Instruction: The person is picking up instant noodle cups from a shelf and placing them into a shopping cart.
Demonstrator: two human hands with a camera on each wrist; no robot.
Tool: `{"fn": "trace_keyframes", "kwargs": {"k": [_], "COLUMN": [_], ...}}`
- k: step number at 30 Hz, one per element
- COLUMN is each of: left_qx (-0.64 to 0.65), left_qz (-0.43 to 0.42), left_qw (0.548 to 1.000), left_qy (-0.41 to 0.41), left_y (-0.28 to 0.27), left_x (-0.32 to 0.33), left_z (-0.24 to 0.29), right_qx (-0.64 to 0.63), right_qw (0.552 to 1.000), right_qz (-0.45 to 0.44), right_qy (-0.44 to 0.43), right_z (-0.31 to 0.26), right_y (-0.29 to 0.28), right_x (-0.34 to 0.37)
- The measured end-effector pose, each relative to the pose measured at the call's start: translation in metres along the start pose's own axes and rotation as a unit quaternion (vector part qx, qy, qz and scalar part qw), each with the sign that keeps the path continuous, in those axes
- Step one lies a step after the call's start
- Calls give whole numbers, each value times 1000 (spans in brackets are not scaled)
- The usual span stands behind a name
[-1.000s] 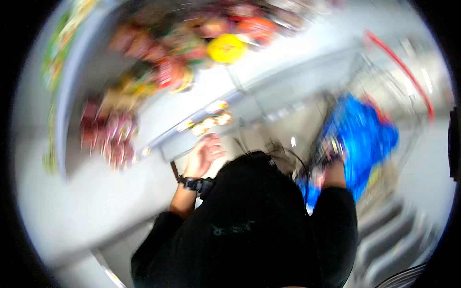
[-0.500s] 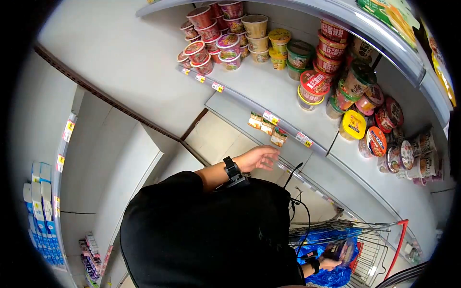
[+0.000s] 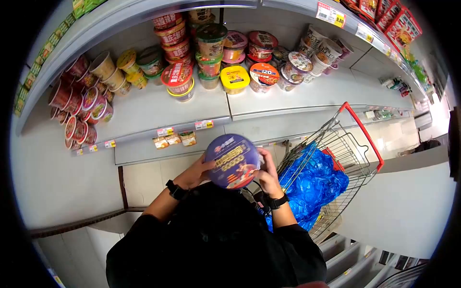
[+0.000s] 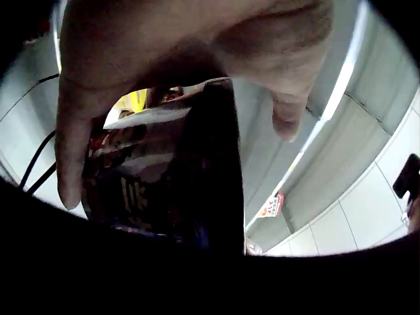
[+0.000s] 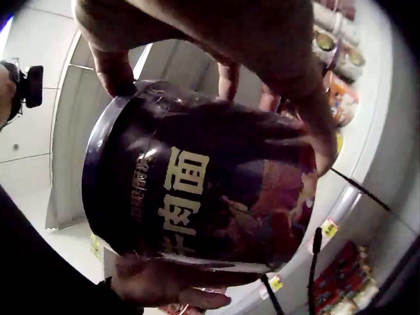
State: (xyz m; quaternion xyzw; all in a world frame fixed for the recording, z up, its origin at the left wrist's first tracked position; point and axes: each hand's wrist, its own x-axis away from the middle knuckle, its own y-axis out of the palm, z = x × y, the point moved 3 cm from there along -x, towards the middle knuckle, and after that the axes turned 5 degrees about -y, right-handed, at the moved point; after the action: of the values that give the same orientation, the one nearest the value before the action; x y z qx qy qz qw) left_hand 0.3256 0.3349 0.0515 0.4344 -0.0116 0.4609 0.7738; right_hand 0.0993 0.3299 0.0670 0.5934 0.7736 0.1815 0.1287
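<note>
A round purple tub [image 3: 232, 161] with a printed lid is held between both hands in front of the chest in the head view. The left hand [image 3: 196, 172] touches its left side, thumb on the lid. On the other side the right hand [image 3: 268, 175] grips the rim. In the left wrist view, the left hand [image 4: 190, 46] spreads around the dark tub [image 4: 157, 170]. The right wrist view shows the right hand's [image 5: 223, 39] fingers curled over the tub [image 5: 197, 184], with the left hand [image 5: 164, 282] under it.
Stacked instant-noodle cups [image 3: 211, 43] stand on a grey shelf [image 3: 177, 113] ahead. A wire shopping cart [image 3: 353, 177] with a red handle holds a blue plastic bag [image 3: 312, 182] at the right. Small packets [image 3: 174, 139] sit below the shelf edge.
The view has swung toward the noodle shelf. The right hand has come up from the cart with the tub, and the left hand, empty before, now holds its other side.
</note>
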Motion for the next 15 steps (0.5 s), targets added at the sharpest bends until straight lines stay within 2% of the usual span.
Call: {"fn": "trace_keyframes", "kwargs": {"k": [3, 4, 7, 8, 10, 11, 12, 13, 14, 15], "left_qx": [45, 40, 48, 62, 65, 64, 70, 79, 94, 106], "left_qz": [13, 7, -9, -12, 6, 14, 14, 22, 25, 28], "left_qw": [998, 999, 999, 998, 995, 996, 995, 993, 990, 988], "left_qy": [-41, -30, -7, 9, 70, 60, 74, 90, 97, 110], "left_y": [-17, -17, -16, -15, -10, -11, -15, -20, -20, -20], "left_x": [-2, -3, -6, -8, -10, -12, -13, -9, -7, -10], "left_z": [-14, -16, -16, -16, -14, -14, -10, -8, -5, -2], "right_qx": [-54, -61, -43, -33, -31, -3, 80, 141, 122, 157], "right_qw": [998, 998, 999, 999, 993, 974, 942, 904, 853, 793], "right_qz": [-11, -26, 9, 5, 111, 219, 321, 391, 505, 586], "right_qy": [27, 23, 18, -7, -32, -50, -49, -99, -55, 55], "right_z": [9, 12, 11, 3, 10, 11, 13, 31, 45, 63], "right_y": [-1, -5, -8, -8, -58, -89, -127, -182, -217, -252], "right_x": [1, 2, 7, 7, 12, 17, 27, 43, 68, 95]}}
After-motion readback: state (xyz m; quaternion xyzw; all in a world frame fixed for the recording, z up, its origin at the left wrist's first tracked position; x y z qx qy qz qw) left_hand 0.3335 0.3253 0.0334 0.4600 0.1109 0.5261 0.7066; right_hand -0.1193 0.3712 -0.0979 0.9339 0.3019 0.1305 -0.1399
